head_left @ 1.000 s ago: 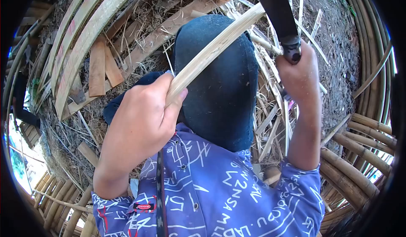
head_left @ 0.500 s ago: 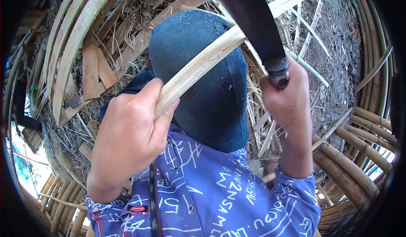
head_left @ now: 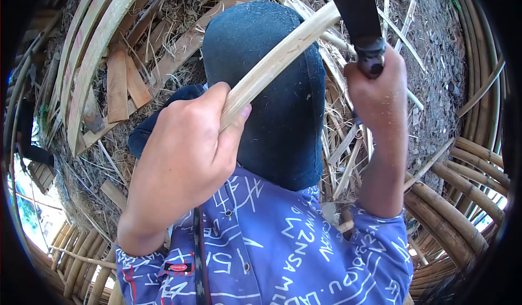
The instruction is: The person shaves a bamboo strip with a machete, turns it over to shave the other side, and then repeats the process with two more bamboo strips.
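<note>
My left hand is closed round the near end of a pale wooden strip, which slants up and to the right above my dark-trousered knee. In my right hand is the handle of a large dark-bladed knife. Its blade points up past the top edge of the view and crosses the strip at its upper part, hiding a piece of it. Whether the edge touches the wood cannot be made out.
Long curved pale strips lie at the upper left beside flat brown wood pieces. Shavings and thin sticks cover the ground around my leg. Bamboo poles stand at the right, with more bamboo slats at the lower left.
My left hand has shifted slightly right and up with the strip. My right hand and the knife have moved up and a little right along it.
</note>
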